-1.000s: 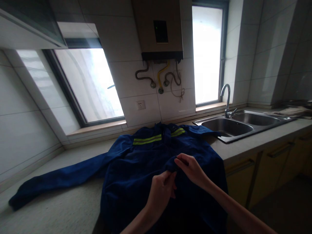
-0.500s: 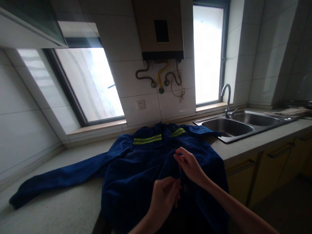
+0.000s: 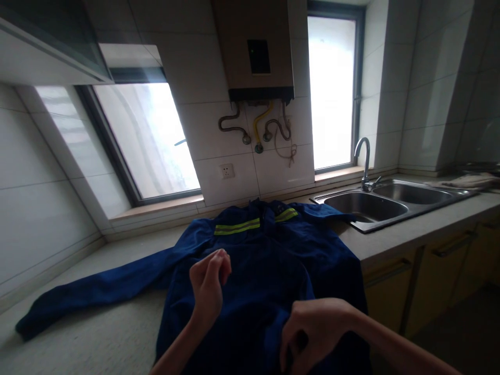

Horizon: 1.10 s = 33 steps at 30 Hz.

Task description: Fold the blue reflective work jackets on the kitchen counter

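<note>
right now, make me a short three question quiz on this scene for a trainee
1. Choose: the reflective strips on the blue jacket are mainly (a) red, (b) yellow-green, (c) white.
2. True or false: at the picture's left, a sleeve lies stretched out on the counter.
3. Fill in: in the picture, the ____ hand is nearer the wall socket.

Key: 1. b; 2. true; 3. left, as the left hand sits below the socket.
</note>
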Motion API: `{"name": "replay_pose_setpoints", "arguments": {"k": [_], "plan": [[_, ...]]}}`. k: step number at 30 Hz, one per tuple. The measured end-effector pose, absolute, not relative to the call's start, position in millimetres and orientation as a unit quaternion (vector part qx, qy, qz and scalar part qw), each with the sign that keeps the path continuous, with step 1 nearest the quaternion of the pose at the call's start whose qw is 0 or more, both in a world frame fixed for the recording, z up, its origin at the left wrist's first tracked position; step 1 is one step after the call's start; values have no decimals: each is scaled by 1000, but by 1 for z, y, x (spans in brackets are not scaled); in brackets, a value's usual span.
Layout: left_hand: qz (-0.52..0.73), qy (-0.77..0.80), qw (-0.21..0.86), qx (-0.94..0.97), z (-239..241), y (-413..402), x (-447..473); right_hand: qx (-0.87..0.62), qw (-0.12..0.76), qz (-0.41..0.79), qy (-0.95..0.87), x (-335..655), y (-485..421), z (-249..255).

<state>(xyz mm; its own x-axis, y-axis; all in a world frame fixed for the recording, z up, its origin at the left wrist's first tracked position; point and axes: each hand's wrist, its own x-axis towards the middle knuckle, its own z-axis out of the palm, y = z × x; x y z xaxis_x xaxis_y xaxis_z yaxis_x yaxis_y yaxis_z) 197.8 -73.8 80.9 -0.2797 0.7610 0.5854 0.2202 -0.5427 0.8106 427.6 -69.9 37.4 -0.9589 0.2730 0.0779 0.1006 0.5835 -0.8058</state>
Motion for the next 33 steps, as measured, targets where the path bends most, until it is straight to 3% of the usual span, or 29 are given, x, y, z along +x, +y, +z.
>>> {"name": "replay_pose_setpoints", "arguments": {"k": [3,5,8,10,12,15,24,33], "plan": [[684,452,192,539,89,-62,186,-74,18,501,-862,429,-65,35],[690,462,206,518,93,-58,181,-116,42,538,-834,428,-42,35],[710,440,253,488,101,-56,176,-234,187,497,-815,418,18,35],[718,428,268,479,107,-57,174,-349,322,377,-795,405,66,34],[719,428,267,477,111,-58,171,-439,368,263,-776,389,109,36],[719,428,273,475,117,-60,168,-504,333,197,-772,364,150,44],[724,426,263,474,126,-61,154,-558,266,187,-764,298,180,48],[664,485,248,513,114,-45,136,-491,280,106,-818,302,156,33]]}}
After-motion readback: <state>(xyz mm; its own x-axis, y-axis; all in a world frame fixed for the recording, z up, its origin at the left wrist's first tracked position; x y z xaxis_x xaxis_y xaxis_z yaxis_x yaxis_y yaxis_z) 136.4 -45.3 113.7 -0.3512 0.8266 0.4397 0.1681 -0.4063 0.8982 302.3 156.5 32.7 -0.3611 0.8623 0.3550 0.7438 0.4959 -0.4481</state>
